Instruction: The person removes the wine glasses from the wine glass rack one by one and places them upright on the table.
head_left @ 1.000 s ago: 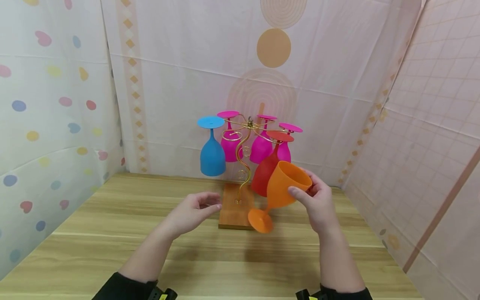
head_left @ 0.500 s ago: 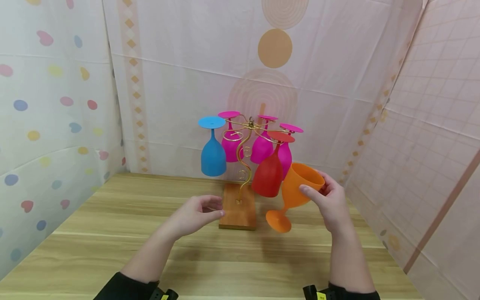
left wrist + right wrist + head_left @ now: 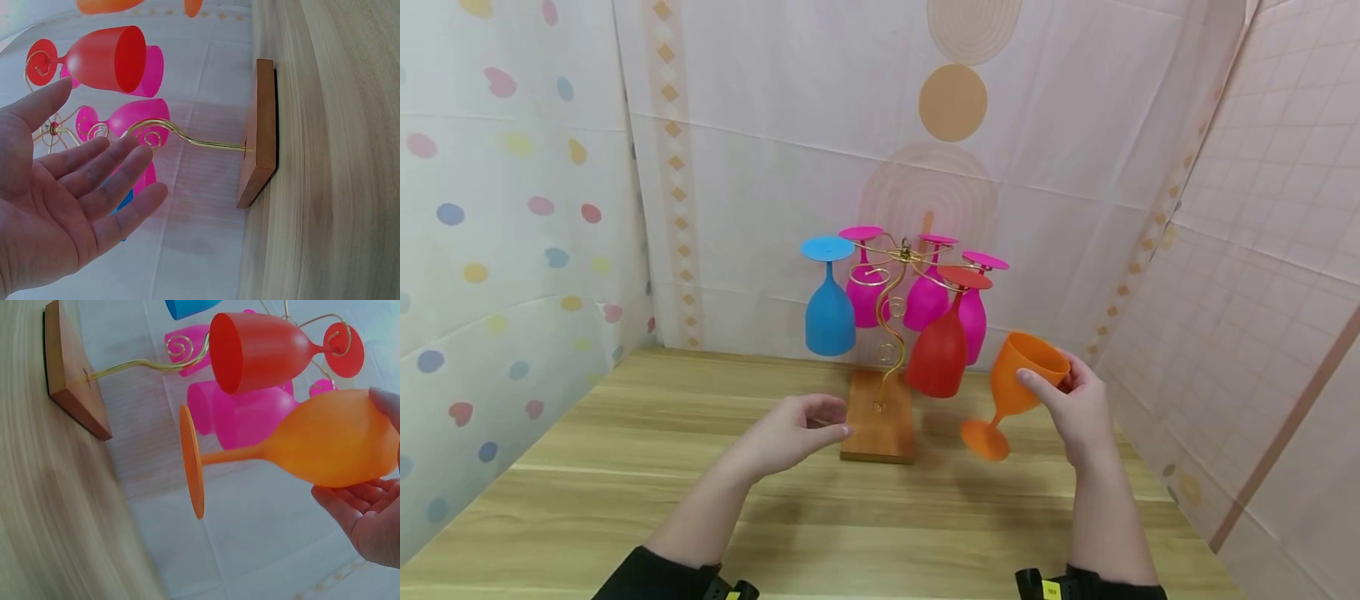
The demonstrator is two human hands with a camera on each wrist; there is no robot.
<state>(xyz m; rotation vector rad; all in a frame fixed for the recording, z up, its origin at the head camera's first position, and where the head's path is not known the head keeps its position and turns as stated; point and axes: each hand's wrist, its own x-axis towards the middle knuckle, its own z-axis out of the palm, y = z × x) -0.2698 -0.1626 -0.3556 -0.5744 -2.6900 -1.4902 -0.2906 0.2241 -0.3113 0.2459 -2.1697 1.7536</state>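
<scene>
My right hand holds an orange wine glass by its bowl, thumb on the near side. The glass tilts, with its foot down to the left above the table. In the right wrist view the orange wine glass shows its stem and round foot. My left hand hovers by the wooden base of a gold wire glass rack, fingers relaxed, nothing held; the left wrist view shows its bare palm. A red wine glass hangs upside down on the rack's near right arm.
Also hanging upside down on the rack are a blue wine glass at left and pink wine glasses behind. The rack stands on a wood-grain table, with a patterned cloth behind it.
My right hand has moved right with the orange wine glass, away from the red one. The left hand has barely moved. The rack and its hanging glasses keep their arrangement.
</scene>
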